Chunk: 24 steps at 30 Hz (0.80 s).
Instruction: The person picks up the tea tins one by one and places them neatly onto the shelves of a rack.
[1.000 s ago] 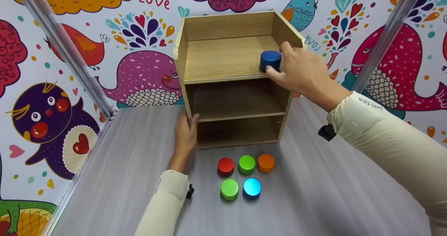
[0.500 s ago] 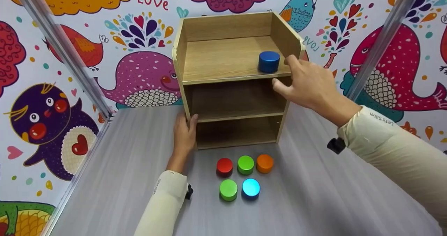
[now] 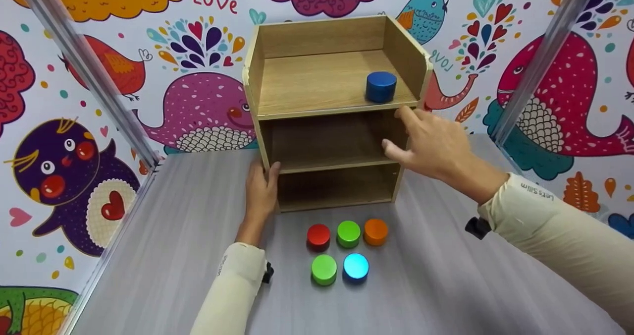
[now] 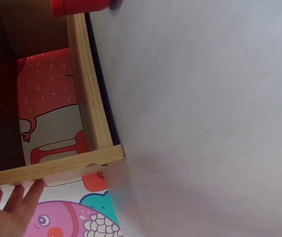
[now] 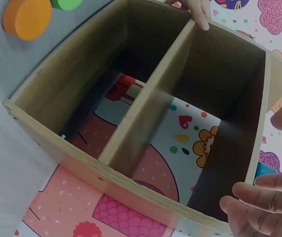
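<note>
Printed wall (image 3: pixel 218 32) is filling the background, its whales, birds, hearts and lettering running behind everything. Grey table (image 3: pixel 436 265) is spreading beneath. Wooden shelf unit (image 3: pixel 312 77) is standing upright on it, open-fronted, two compartments showing below an open top tray; both wrist views are showing print through its back.

Person's arms are reaching in from the near side: right sleeve (image 3: pixel 550 226) cream, with small lettering; left sleeve (image 3: pixel 232 285) matching.

Right hand (image 3: pixel 436 141) is hanging open before the unit's right side, below the top tray's front edge. Thumb and fingers are parting loosely; nothing is sitting between them. Contact with the wood: cannot tell. Left hand (image 3: pixel 260 191) is gripping the unit's left side panel low down, thumb hooking over the front edge, fingertips pressing the outer face.

Blue cylinder (image 3: pixel 381 87) is resting flat on the top tray, near its front right corner, apart from the right hand.

Five similar cylinders are standing on the table before the unit. Back row, left to right: red cylinder (image 3: pixel 318 237), bright green cylinder (image 3: pixel 348 234), orange cylinder (image 3: pixel 376 232). Front row: light green cylinder (image 3: pixel 324 269), then light blue cylinder (image 3: pixel 355 268), its top catching glare.

Smallest: a black clip (image 3: pixel 477 227) is jutting from the right cuff.
</note>
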### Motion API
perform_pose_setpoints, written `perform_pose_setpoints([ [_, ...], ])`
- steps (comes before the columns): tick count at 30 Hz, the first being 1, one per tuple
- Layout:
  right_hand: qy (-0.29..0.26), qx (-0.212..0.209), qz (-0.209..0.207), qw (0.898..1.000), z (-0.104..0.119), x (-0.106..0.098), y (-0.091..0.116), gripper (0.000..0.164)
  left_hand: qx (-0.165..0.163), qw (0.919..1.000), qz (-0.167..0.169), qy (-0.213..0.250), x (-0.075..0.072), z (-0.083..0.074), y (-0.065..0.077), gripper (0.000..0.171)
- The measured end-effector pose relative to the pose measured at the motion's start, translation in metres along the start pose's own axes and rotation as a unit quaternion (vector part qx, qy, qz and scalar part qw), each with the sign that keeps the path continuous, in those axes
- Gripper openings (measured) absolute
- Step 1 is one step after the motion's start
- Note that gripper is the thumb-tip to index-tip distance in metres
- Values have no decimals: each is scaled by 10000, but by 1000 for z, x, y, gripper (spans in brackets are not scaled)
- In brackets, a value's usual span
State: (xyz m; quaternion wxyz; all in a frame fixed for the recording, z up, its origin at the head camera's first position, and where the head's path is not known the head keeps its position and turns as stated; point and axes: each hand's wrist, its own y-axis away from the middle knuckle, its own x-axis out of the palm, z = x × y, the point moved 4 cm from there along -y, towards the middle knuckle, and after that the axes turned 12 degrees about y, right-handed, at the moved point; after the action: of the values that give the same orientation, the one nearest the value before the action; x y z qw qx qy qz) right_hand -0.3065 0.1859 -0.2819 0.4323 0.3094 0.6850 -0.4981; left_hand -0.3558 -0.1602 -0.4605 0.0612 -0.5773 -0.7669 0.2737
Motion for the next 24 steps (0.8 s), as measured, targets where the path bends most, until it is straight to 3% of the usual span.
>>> perform_pose_setpoints([
  [15, -363, 102, 143, 9992, -7, 30, 24, 56, 285, 9996, -24, -25, -1, -3, 1, 50],
  [24, -379, -194, 192, 9989, -4, 55, 39, 57, 284, 9995, -94, -68, 0, -2, 0, 47],
])
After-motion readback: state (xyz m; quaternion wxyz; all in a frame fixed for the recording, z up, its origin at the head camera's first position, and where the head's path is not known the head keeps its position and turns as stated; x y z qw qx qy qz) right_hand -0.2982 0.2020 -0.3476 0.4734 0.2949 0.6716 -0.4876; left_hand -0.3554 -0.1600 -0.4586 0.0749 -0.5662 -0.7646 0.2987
